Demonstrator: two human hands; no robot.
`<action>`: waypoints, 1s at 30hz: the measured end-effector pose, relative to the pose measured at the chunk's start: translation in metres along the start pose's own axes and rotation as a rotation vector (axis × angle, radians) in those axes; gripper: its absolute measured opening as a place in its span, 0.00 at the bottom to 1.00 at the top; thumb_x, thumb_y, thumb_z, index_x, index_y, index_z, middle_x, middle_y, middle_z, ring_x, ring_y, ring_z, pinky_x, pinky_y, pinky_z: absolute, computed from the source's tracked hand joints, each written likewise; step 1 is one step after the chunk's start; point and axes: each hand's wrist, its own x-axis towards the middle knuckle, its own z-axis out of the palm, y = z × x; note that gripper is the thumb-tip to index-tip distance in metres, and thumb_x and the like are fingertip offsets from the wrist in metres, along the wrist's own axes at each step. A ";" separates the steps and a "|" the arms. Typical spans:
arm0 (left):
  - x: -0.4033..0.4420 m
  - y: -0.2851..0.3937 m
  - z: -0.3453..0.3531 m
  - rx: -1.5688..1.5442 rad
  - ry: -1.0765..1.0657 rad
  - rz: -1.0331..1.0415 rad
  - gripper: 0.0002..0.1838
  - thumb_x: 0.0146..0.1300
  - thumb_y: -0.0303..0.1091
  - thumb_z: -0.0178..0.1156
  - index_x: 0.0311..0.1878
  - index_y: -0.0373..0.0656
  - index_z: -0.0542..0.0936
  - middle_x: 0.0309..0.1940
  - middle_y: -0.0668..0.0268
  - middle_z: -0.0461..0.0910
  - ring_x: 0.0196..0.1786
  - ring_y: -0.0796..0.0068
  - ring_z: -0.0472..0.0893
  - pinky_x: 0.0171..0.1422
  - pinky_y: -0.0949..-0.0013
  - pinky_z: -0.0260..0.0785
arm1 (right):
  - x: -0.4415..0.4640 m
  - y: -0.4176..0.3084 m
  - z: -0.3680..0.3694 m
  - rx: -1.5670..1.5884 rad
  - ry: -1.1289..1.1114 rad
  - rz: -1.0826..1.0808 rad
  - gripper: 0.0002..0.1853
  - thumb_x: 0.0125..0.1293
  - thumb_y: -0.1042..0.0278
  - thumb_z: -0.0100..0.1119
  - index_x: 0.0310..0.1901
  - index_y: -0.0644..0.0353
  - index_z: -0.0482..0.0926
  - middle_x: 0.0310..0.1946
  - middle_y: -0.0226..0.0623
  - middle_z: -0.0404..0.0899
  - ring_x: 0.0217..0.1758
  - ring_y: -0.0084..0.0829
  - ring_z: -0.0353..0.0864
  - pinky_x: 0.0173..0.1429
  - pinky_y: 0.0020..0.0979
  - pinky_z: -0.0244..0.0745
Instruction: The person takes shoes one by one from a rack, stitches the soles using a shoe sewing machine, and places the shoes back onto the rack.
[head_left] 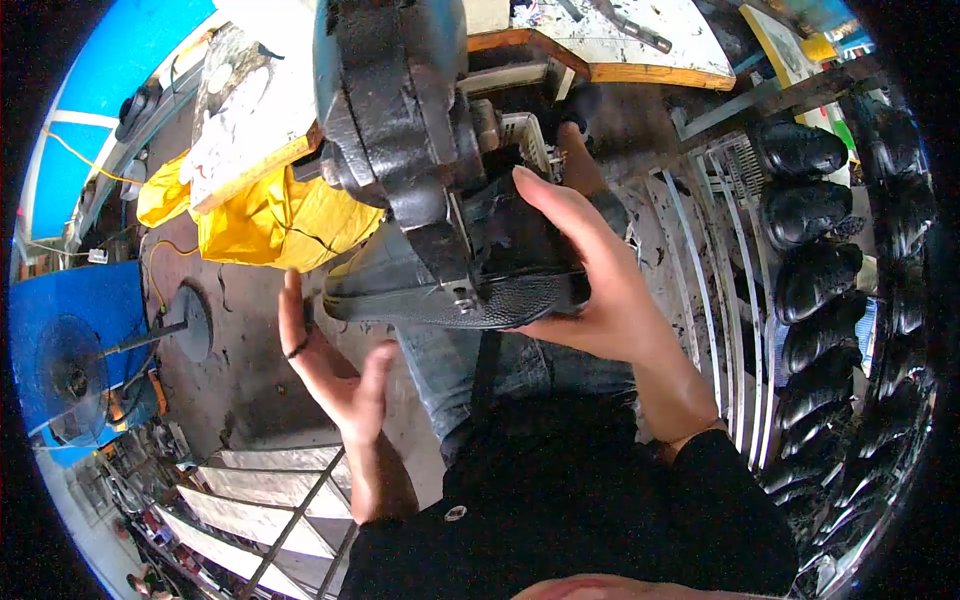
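Observation:
A black shoe [400,297] with a textured rubber sole edge sits sideways under the head of a dark, worn machine [392,110]. The machine's narrow lower arm comes down against the side of the shoe. My right hand [600,285] grips the heel end, thumb up along the shoe's upper and fingers beneath the sole. Off the toe end, my left hand [338,375] is held open, thumb and fingers apart, touching nothing. The inside of the shoe is dark and partly hidden by the machine.
Racks of black shoes [815,280] line the right side beside metal rails [735,300]. A yellow bag [280,220] hangs under a stained worktable [245,120]. A standing fan [75,375] is at left. Wooden slatted shelving [255,510] stands at lower left.

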 end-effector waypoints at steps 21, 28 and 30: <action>0.027 0.034 0.040 0.179 -0.577 -0.110 0.37 0.41 0.20 0.76 0.59 0.38 0.75 0.53 0.54 0.79 0.54 0.54 0.81 0.58 0.59 0.73 | 0.015 -0.030 -0.005 -0.254 -0.172 0.061 0.50 0.53 0.66 0.75 0.76 0.48 0.57 0.55 0.56 0.69 0.49 0.58 0.80 0.53 0.47 0.79; 0.019 0.038 0.047 -0.211 -0.529 -0.349 0.41 0.43 0.13 0.74 0.63 0.37 0.70 0.55 0.60 0.78 0.57 0.66 0.81 0.62 0.63 0.75 | 0.022 -0.044 -0.013 -0.387 -0.266 0.130 0.53 0.49 0.56 0.78 0.76 0.53 0.60 0.59 0.53 0.68 0.54 0.55 0.78 0.55 0.43 0.78; 0.016 0.031 0.046 -0.243 -0.534 -0.348 0.43 0.43 0.10 0.74 0.65 0.37 0.67 0.56 0.60 0.78 0.58 0.67 0.81 0.63 0.63 0.76 | 0.020 -0.037 -0.014 -0.357 -0.223 0.069 0.52 0.51 0.55 0.77 0.75 0.55 0.58 0.59 0.52 0.70 0.55 0.55 0.78 0.56 0.43 0.78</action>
